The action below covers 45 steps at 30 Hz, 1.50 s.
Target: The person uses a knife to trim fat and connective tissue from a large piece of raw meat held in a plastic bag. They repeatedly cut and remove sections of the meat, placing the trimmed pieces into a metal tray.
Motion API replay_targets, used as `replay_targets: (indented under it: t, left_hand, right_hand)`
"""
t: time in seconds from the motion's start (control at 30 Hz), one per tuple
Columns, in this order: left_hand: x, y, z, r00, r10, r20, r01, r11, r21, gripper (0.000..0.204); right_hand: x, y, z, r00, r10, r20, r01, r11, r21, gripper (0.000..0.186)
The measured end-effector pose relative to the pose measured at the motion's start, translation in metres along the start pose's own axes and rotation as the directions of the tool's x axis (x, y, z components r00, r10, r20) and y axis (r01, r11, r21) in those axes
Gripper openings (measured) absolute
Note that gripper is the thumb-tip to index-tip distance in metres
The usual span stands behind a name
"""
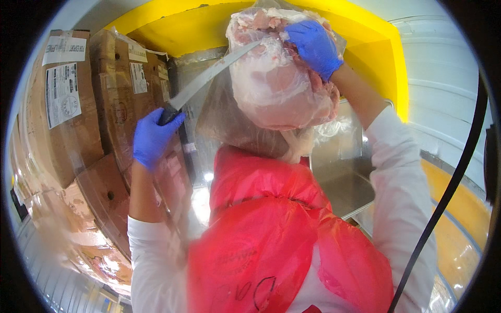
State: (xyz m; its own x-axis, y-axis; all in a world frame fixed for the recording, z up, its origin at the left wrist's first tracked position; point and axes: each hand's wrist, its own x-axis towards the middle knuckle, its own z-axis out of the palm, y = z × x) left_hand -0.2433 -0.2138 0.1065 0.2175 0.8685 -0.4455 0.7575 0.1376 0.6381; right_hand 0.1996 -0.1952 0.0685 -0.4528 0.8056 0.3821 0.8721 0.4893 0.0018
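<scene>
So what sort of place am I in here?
Probably a meat-cutting room: a large piece of raw meat, a long knife in your left hand, and stacked cardboard boxes.

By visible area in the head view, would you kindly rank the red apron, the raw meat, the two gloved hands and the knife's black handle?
1. Red apron
2. Raw meat
3. Left gloved hand and right gloved hand: too alike to rank
4. Black handle, partly hidden

Metal blade (210, 76), glossy plastic apron (250, 229)
</scene>
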Motion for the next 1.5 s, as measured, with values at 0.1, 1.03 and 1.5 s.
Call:
replay_targets:
  t: [0.1,1.03,1.5]
  left_hand:
    - [-0.010,-0.020,0.022,0.996,-0.076,0.045,0.082,0.985,-0.151,0.032]
    - [0.023,0.237,-0.035,0.823,0.448,0.350,-0.492,0.252,0.834,0.037]
    - [0.043,0.245,0.001,0.875,0.358,0.325,-0.437,0.295,0.850,0.042]
  right_hand:
    - [-0.001,-0.012,-0.003,0.974,0.140,-0.178,-0.125,0.988,0.093,0.020]
    - [0.005,0.037,0.005,0.893,0.446,-0.065,-0.305,0.704,0.641,0.012]
    - [0.001,0.040,0.010,0.844,0.527,-0.105,-0.299,0.624,0.722,0.011]
